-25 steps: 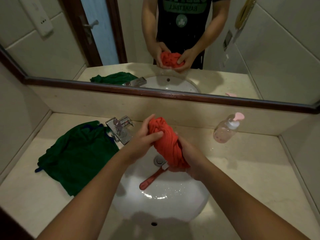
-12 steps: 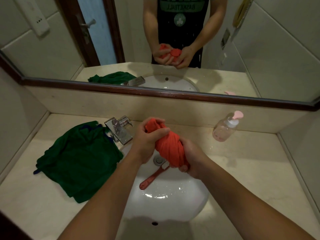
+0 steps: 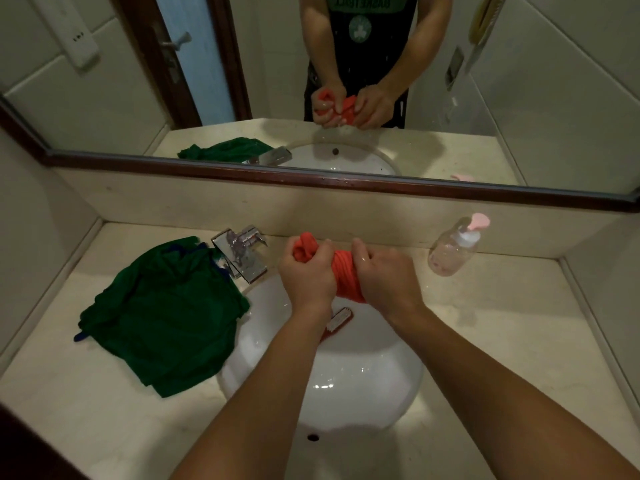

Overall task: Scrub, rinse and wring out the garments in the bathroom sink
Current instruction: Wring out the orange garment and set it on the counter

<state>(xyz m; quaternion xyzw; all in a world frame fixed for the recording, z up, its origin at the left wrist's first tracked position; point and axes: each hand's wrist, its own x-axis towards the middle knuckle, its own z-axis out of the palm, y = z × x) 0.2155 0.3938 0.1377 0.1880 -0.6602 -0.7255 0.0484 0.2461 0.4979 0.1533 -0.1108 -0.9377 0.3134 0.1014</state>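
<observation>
A twisted red garment (image 3: 344, 277) is held above the back of the white sink (image 3: 374, 386). My left hand (image 3: 304, 271) grips its upper left end, knuckles up. My right hand (image 3: 386, 277) grips its lower right part, close beside the left. A green garment (image 3: 166, 313) lies crumpled on the counter left of the sink, one edge hanging over the rim. A red scrubbing brush (image 3: 337, 322) lies in the basin under my hands, mostly hidden by my left wrist.
A chrome tap (image 3: 242, 252) stands at the sink's back left. A clear pump bottle (image 3: 453, 251) with a pink top stands on the beige counter (image 3: 502, 327) at the back right. A mirror (image 3: 346, 81) runs along the wall behind.
Both hands turned knuckles up and came together on the red garment, twisting it from upright to nearly level. The camera view shifted slightly.
</observation>
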